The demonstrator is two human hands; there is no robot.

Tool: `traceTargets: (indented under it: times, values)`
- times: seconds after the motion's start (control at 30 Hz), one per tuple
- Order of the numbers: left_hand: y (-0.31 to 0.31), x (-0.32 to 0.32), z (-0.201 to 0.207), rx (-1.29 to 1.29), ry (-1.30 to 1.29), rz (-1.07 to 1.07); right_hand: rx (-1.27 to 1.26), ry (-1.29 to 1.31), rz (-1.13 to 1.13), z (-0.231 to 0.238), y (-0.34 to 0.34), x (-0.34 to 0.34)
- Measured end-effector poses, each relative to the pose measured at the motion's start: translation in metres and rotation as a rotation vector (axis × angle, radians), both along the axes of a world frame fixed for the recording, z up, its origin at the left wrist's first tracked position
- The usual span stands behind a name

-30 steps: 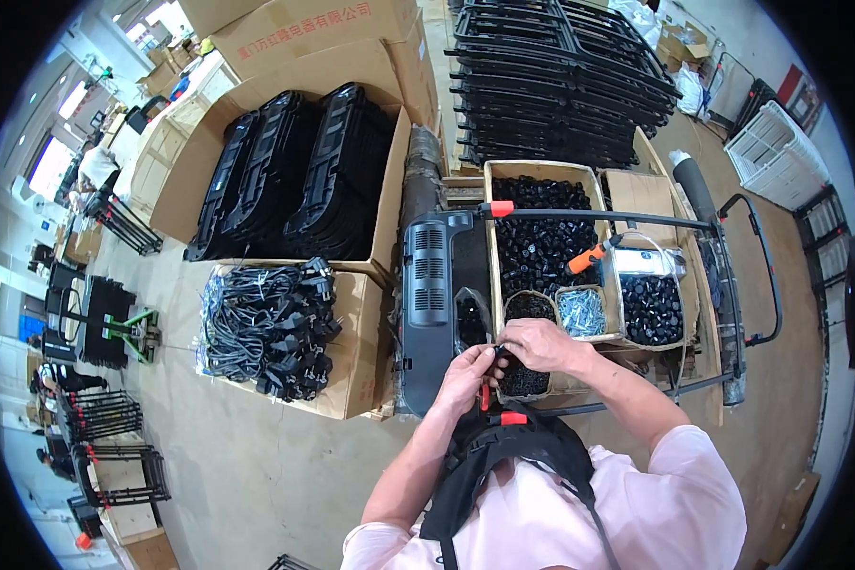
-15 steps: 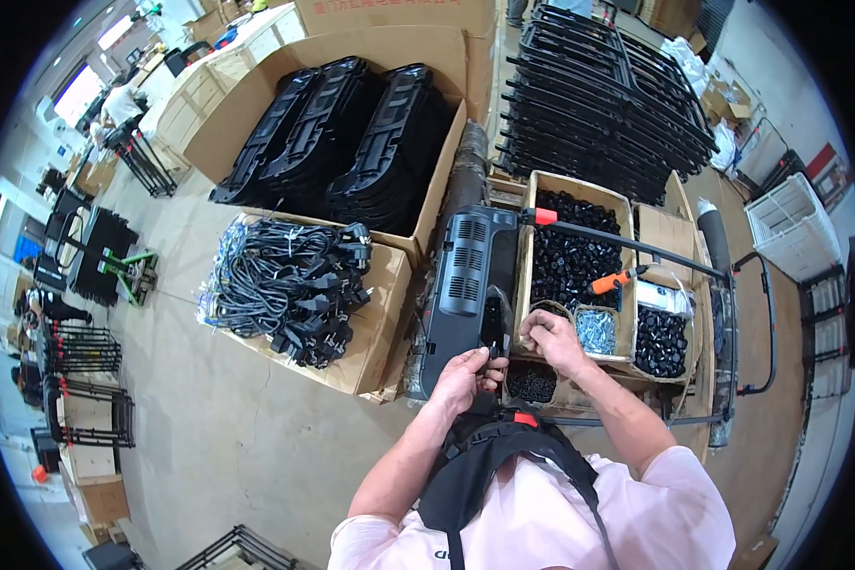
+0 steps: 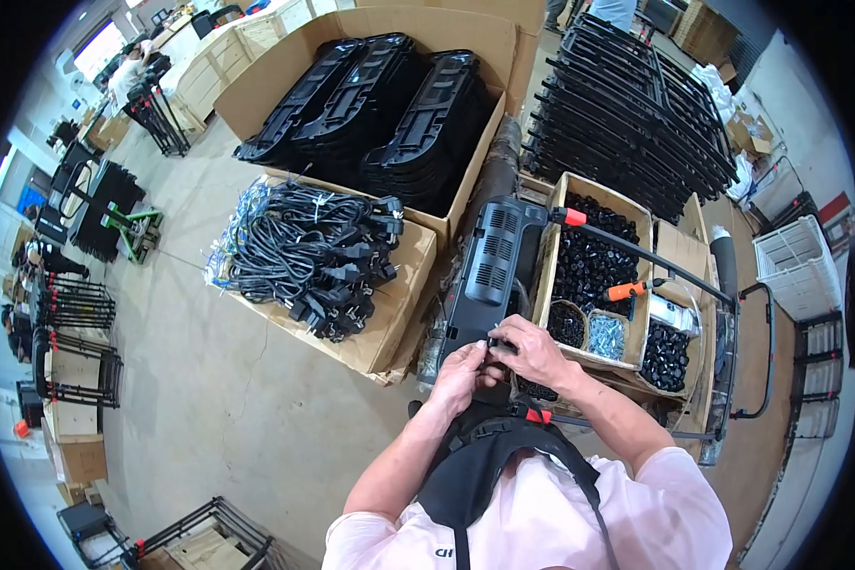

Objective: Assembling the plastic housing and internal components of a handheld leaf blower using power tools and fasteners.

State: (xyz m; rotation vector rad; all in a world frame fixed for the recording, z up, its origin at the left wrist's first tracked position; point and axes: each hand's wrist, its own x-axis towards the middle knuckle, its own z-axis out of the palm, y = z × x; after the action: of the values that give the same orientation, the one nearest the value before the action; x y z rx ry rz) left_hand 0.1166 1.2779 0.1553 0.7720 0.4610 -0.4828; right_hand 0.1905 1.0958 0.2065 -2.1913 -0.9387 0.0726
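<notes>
Both hands meet over the near end of a black vented plastic housing (image 3: 492, 261). My left hand (image 3: 456, 378) is closed, pinching a small black part (image 3: 493, 349) between thumb and fingers. My right hand (image 3: 534, 353) reaches in from the right with its fingertips pressed together at that same part; what they grip is mostly hidden by the fingers. The housing lies in a black tube frame (image 3: 651, 252) with a red joint (image 3: 569, 217) at its far corner. Another red joint (image 3: 538, 416) sits close to my body, beside a black strap bag (image 3: 489, 465).
Right of the housing, a cardboard bin (image 3: 562, 195) holds black plastic knobs; silver screws (image 3: 605, 335) and more knobs (image 3: 665, 359) sit nearby. An orange-handled driver (image 3: 630, 289) lies on top. Bundled black power cables (image 3: 309, 252) cover a carton at left. Stacked black frames (image 3: 627, 114) stand behind.
My right hand has moved left and down from above the small-parts bins to meet my left hand. The whole view has shifted slightly. My left hand keeps its pinch.
</notes>
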Motion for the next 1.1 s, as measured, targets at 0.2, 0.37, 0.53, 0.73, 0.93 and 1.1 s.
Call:
traceTargets:
  times: [0.2,0.37,0.53,0.73,0.93,1.1]
  values:
    - [0.033,-0.039,0.017,0.274,-0.071,0.059,0.037,-0.048,-0.035,-0.018,0.037,0.007]
    - [0.057,-0.062,0.003,0.196,-0.053,0.011,0.006,-0.117,0.038,-0.031,0.070,0.012]
    - [0.052,-0.061,0.021,0.155,-0.142,0.125,-0.076,-0.154,0.046,-0.040,0.077,0.016]
    - [0.064,-0.061,0.009,0.066,-0.089,0.160,-0.101,-0.130,0.034,-0.029,0.079,0.014]
    - [0.059,-0.045,0.007,-0.022,-0.063,0.210,-0.014,-0.070,-0.060,-0.007,0.065,0.029]
    - [0.048,-0.016,0.008,0.007,-0.086,0.127,0.022,0.487,-0.157,0.026,0.041,0.033]
